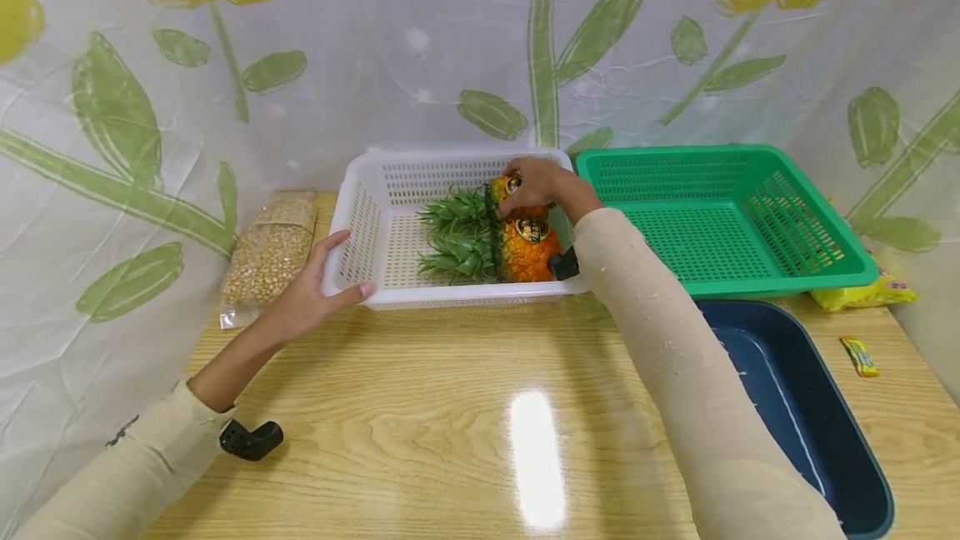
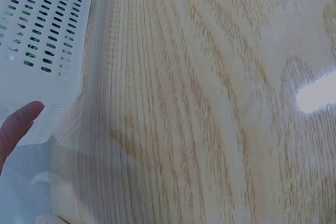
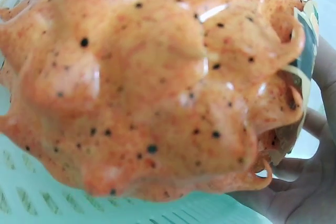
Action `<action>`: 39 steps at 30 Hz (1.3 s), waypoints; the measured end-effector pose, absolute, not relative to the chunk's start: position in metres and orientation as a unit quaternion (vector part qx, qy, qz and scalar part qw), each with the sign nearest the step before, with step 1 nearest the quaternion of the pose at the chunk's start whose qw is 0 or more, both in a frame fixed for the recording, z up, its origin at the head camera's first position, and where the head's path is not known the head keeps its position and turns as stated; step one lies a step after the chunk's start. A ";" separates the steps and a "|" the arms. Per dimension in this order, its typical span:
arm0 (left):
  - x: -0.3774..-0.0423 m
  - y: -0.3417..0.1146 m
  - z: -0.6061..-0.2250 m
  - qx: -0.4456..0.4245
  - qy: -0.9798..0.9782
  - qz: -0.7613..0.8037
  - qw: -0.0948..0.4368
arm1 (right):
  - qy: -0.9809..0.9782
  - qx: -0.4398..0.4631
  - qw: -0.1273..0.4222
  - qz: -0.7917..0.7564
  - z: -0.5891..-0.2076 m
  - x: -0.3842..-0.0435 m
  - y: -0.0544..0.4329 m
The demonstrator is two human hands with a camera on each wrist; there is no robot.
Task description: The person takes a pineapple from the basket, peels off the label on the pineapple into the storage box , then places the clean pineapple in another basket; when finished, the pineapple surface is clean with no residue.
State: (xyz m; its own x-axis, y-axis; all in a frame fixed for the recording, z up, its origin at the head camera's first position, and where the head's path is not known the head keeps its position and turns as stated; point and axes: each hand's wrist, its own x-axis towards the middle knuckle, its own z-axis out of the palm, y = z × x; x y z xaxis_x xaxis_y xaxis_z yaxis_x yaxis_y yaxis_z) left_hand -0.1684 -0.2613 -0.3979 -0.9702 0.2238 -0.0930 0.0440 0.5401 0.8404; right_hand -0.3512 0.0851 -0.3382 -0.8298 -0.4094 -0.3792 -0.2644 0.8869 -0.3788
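Two orange toy-like pineapples with spiky green crowns lie side by side in a white perforated basket [image 1: 408,297], crowns to the left. My right hand [image 1: 534,183] reaches over the basket and grips the rear pineapple [image 1: 498,187], fingers over its top. The front pineapple [image 1: 536,261] has a dark round label; it fills most of the right wrist view, with part of my hand [image 3: 310,182] behind it. At the basket's left end my left hand [image 1: 307,294] rests against the front corner, thumb and forefinger spread and fairly straight. Its other fingers are mostly hidden.
A green basket [image 1: 720,282] stands to the right, its left edge against the white one. In front of it sits a dark blue tub [image 1: 817,407], partly under my right sleeve. A bag of dried kernels [image 1: 262,265] lies far left; a small yellow packet [image 1: 858,356] lies right.
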 end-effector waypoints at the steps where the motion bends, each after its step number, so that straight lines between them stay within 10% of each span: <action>1: -0.169 -0.262 -0.399 0.077 0.872 0.474 0.096 | 0.944 -0.181 0.228 -0.155 -0.338 -0.352 0.085; 39: -0.180 -0.261 -0.400 0.093 0.864 0.485 0.093 | 0.940 -0.233 0.135 -0.209 -0.279 -0.336 0.100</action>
